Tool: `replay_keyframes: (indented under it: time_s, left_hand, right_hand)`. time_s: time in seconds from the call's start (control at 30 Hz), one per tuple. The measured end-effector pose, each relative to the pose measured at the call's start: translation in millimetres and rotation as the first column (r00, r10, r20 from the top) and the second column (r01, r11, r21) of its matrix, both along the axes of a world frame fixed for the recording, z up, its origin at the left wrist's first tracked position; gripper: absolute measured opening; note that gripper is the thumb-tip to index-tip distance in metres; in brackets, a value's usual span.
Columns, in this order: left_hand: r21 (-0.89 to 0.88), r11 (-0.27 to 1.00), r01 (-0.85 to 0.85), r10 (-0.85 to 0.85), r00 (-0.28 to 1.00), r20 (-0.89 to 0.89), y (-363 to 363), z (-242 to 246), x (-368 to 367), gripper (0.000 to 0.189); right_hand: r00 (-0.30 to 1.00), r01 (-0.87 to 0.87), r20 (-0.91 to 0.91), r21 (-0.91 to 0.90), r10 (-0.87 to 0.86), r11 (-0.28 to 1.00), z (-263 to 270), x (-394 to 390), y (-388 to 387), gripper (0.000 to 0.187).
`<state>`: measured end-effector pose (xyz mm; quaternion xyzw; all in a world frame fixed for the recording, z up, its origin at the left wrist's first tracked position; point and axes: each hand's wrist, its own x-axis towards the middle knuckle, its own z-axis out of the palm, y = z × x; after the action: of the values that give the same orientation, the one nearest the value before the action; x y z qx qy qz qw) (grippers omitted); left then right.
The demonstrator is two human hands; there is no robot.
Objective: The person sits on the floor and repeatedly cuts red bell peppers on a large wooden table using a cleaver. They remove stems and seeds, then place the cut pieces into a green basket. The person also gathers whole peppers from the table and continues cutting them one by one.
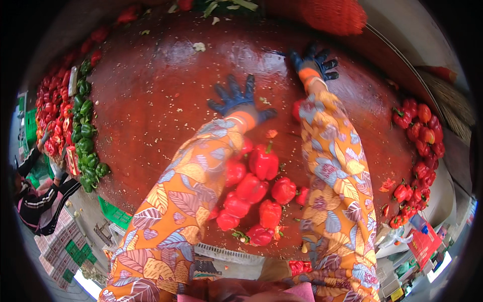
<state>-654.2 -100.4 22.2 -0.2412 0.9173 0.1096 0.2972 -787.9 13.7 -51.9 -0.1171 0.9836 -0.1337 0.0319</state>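
My left hand, in a dark blue coated glove with an orange cuff, is spread over the middle of the wet red tabletop. It holds nothing. Farther out, my right hand wears a matching glove, fingers apart, near the table's far right side. Whether either palm touches the surface, I cannot tell. Between my forearms lies a loose group of red bell peppers, some partly hidden by my left sleeve. Another red pepper shows beside my right sleeve. A small orange-red scrap lies below my left hand.
Green bell peppers line the left edge, with many red peppers beyond. A person works there with gloved hands. Red peppers line the right edge. A red mesh sack stands at the far side. Pale seeds dot the tabletop.
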Motion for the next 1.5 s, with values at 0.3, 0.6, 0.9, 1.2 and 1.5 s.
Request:
replay_keyframes:
  time_s: [0.3,0.6,0.9,1.2,1.5]
  left_hand:
    - [0.098,0.991,0.091,-0.080,0.990,-0.112,-21,-21,5,0.085]
    - [0.341,0.890,0.302,-0.207,0.935,-0.289,-57,-107,0,0.056]
    - [0.696,0.716,-0.054,0.616,0.517,-0.594,-266,-53,304,0.029]
    - [0.349,0.931,-0.105,0.337,0.613,-0.714,-140,41,480,0.026]
    - [0.640,0.691,0.335,0.162,0.791,-0.589,74,61,406,0.022]
  right_hand:
    - [0.983,-0.137,0.105,-0.115,0.150,0.984,-5,-16,-49,0.054]
    - [0.584,0.499,0.762,-0.608,0.280,0.617,53,64,-40,0.037]
    - [0.025,0.787,0.698,-0.455,0.716,0.417,128,458,59,0.021]
    - [0.098,0.549,0.995,-0.031,-0.028,0.835,64,761,38,0.066]
    - [0.813,0.373,0.572,-0.360,-0.114,0.856,97,685,121,0.025]
